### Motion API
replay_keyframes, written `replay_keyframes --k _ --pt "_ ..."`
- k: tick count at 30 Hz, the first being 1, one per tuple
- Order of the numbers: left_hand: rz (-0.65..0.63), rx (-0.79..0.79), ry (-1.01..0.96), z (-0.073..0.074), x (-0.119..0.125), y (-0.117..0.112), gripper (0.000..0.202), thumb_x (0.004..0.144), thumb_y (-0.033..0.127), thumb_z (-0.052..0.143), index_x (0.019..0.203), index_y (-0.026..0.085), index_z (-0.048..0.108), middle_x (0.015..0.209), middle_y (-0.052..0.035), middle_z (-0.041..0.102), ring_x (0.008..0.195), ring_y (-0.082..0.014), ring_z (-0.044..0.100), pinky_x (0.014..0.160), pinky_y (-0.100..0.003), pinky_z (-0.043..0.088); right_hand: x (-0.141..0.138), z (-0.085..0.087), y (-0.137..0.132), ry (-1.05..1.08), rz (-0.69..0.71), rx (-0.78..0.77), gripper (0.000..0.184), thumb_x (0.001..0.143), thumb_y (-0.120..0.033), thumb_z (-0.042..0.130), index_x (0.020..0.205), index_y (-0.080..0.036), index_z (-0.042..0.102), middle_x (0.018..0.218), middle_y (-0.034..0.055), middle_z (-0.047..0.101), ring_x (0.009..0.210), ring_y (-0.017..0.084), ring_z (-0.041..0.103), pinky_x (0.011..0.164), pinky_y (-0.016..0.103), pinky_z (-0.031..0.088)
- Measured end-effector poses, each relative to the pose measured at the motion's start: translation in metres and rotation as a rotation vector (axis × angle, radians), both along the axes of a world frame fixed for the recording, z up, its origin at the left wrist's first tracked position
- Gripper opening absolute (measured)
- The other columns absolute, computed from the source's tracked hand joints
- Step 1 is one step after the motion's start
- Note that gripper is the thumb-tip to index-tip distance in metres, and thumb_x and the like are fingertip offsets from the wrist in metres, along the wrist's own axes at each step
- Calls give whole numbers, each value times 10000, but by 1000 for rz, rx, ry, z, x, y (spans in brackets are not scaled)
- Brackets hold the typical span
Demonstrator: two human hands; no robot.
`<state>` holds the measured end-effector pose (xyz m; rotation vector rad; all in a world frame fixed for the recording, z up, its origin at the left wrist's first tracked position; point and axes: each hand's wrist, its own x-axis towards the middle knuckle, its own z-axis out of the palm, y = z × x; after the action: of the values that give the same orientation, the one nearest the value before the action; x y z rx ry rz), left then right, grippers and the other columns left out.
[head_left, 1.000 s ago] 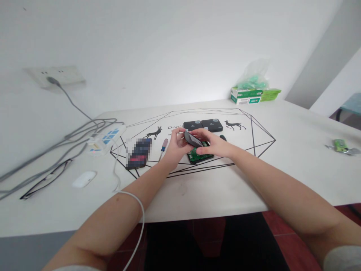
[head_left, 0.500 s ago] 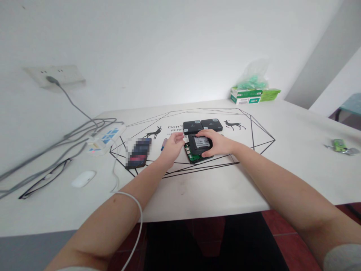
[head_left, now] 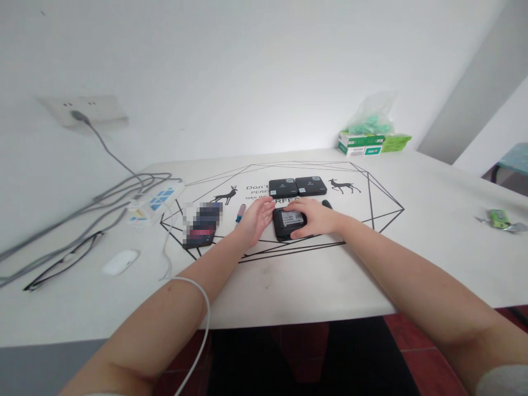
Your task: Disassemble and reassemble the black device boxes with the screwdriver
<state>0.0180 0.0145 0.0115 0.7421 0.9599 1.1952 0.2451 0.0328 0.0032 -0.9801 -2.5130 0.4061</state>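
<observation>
A small black box point(head_left: 287, 222) with a white label lies flat on the white table point(head_left: 289, 275), its cover over the base. My right hand point(head_left: 314, 218) rests on its right side with the fingers pressing on the cover. On the left edge of the box my left hand point(head_left: 256, 220) lies with fingers stretched out. Two more black boxes point(head_left: 297, 186) sit side by side just behind. A screwdriver point(head_left: 240, 213) with a blue and red handle lies left of my left hand.
A blurred dark phone point(head_left: 201, 231) lies further left. A power strip point(head_left: 154, 202) with grey cables, a white mouse point(head_left: 120, 262) and glasses point(head_left: 61, 261) fill the left side. Green-and-white cartons point(head_left: 362, 143) stand at the back right. A small green item point(head_left: 498, 218) lies far right.
The black cover, held tilted above the green circuit board a second ago, has been lowered onto the base and now hides the board. Both hands have come down onto the box.
</observation>
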Motion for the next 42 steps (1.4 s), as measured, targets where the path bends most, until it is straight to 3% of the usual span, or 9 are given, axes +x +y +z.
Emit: replay_keyframes --k 8,19,23,27,30,34,37,42 --pt "-41 -7 -49 0 -4 3 281 974 430 591 1013 173 697 1108 -134 735 1166 -227 686 1091 -322 491 -2 -3 -1 -1 17 5 841 717 -622 871 1402 -178 671 1432 183 660 1316 386 608 1151 587 443" --pt "-70 49 -6 -6 -5 5 315 940 466 643 1052 175 688 1241 -171 726 1326 -264 631 1150 -356 476 -2 1 -6 -69 -1 -11 886 748 -699 829 1453 -198 631 1469 209 643 1368 433 575 1171 656 407" --pt "-67 44 -7 -6 -5 5 325 922 474 657 1065 184 682 1267 -159 717 1322 -259 632 1147 -351 474 -5 -1 -7 -98 11 -16 989 705 -673 864 1523 -205 566 1514 210 604 1379 445 563 1157 653 424" --pt "-30 49 -28 -6 -5 4 276 921 428 668 1066 193 669 1211 -127 727 1235 -233 672 1099 -337 499 -10 -3 -10 -73 -7 78 980 665 -594 899 1503 -191 586 1485 207 607 1333 424 577 1134 615 457" --pt "11 106 -5 -6 -4 2 290 843 292 774 1087 200 648 1136 -85 741 1147 -221 704 1056 -351 521 -14 0 -15 -47 -58 222 990 640 -555 915 1501 -197 584 1559 221 533 1399 449 502 1168 653 391" --pt "-157 146 36 -7 -2 -3 446 721 182 893 1104 174 665 1085 -96 766 1119 -284 725 1032 -449 552 -16 7 -22 -54 -82 395 910 711 -475 879 1515 -185 566 1635 238 440 1471 480 405 1216 679 281" --pt "-280 169 29 -8 -1 -6 452 682 193 943 1062 149 703 1098 -123 779 1164 -335 716 1050 -499 553 -18 9 -26 -50 -53 394 905 737 -470 872 1534 -201 539 1660 224 414 1489 486 380 1233 681 258" --pt "-243 177 43 -11 -4 -3 457 668 202 969 1049 142 722 1060 -131 789 1147 -367 730 1017 -536 579 -19 5 -22 47 -50 271 978 762 -564 864 1596 -263 449 1733 181 319 1584 468 271 1277 700 218"
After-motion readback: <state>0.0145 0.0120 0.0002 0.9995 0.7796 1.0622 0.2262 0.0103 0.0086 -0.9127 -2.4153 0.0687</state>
